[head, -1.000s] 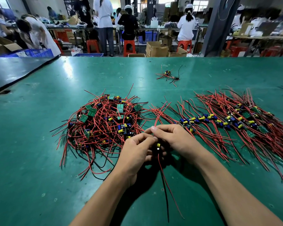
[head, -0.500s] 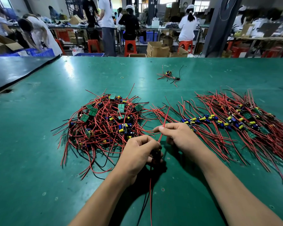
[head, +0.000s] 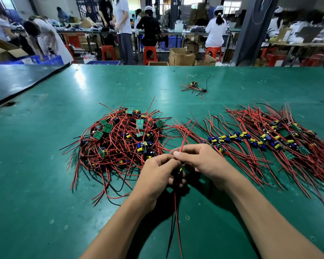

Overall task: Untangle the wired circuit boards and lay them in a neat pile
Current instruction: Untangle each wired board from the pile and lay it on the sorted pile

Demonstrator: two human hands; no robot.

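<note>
The tangled heap (head: 120,143) of red-and-black wired circuit boards lies on the green surface (head: 36,165). Just right of the heap's near edge, the left hand (head: 157,174) curls round one small board (head: 180,170), whose red and black leads (head: 176,212) trail toward the viewer. Farther right of the heap and touching the left hand, the right hand (head: 200,161) pinches red wires (head: 184,139) rising from that board. Beyond the heap to its right lies a small stray bundle (head: 195,86). Well right of the heap, the sorted boards (head: 269,141) lie in an overlapping row.
</note>
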